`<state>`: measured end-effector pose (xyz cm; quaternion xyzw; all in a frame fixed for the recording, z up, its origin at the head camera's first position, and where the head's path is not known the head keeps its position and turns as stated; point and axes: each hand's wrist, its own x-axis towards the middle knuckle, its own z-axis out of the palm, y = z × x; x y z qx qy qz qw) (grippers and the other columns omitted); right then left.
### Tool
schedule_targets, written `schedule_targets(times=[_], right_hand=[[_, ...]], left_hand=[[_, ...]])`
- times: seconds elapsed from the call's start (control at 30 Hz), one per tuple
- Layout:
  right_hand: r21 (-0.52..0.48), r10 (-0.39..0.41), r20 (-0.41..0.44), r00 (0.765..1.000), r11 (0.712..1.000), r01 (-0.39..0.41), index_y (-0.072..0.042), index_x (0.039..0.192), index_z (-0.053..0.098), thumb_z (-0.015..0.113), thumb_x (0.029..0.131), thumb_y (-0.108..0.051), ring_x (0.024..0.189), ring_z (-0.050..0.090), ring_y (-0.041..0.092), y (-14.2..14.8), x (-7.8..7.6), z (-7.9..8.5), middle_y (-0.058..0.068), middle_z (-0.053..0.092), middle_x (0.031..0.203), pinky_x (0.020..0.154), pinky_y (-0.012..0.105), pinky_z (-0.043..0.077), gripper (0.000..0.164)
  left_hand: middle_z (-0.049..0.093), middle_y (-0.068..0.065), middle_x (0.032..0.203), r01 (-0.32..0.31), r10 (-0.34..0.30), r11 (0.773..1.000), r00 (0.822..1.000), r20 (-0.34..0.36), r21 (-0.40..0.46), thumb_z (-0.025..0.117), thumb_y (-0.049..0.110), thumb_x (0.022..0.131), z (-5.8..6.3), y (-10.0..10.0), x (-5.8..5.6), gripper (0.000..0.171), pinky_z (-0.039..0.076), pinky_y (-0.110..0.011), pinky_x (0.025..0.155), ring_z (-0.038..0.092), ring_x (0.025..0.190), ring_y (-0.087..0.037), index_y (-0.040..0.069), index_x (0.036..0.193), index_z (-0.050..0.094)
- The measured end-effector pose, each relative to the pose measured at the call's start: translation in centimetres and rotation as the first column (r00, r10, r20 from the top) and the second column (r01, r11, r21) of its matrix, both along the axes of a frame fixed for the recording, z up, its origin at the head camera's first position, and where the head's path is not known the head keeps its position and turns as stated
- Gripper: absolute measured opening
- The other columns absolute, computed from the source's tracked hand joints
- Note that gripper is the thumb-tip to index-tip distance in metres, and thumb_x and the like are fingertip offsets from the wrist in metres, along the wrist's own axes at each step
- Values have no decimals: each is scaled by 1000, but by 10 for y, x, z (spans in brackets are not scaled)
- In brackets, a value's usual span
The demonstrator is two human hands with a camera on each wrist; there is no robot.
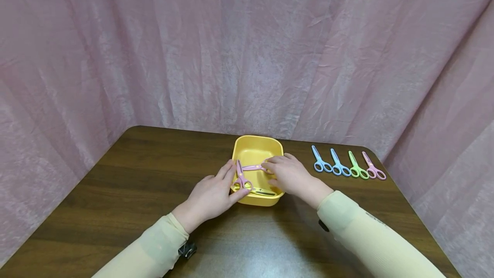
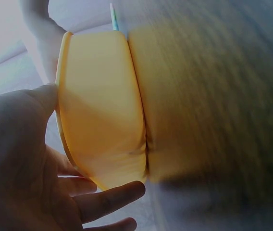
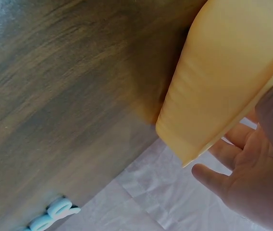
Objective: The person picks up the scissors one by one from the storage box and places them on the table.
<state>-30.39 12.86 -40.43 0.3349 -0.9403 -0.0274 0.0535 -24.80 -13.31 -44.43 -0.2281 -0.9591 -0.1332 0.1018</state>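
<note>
A pair of pink plastic-handled scissors lies crosswise inside the yellow plastic box with rounded corners, its blades pointing to the left and its handle right under the fingers of the right grip. That grip reaches in over the right wall, the thumb set apart from the fingers; whether it pinches the handle I cannot tell, as the hand covers the contact. Just beside, at the left wall, a second pair of pink scissors stretches with its blades away from the person and its handle close to the thumb of the left grip. This grip is spread, its fingers along the outside of the left wall and its thumb at the rim. Yellow scissors with a dark blade lie along the near end of the box. The handling of the scissors looks partway along: three pairs are in the box, while four are laid out in a row to its right, two light-blue pairs, a green pair and another pink pair. All of this is on a dark wood-grain table, with a pink crushed-fabric curtain behind it.
</note>
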Motion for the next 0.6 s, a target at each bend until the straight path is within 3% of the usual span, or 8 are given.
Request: schedule_targets(times=[0.6], right_hand=[[60, -13, 2, 1000, 998, 13, -13, 132, 78, 82, 101, -20, 130, 68, 31, -13, -15, -4, 9, 76, 131, 123, 68, 35, 32]], left_hand=[[39, -22, 174, -4, 3, 1000, 1000, 24, 13, 58, 66, 109, -1, 0, -2, 91, 59, -56, 101, 70, 125, -42, -1, 168, 41]])
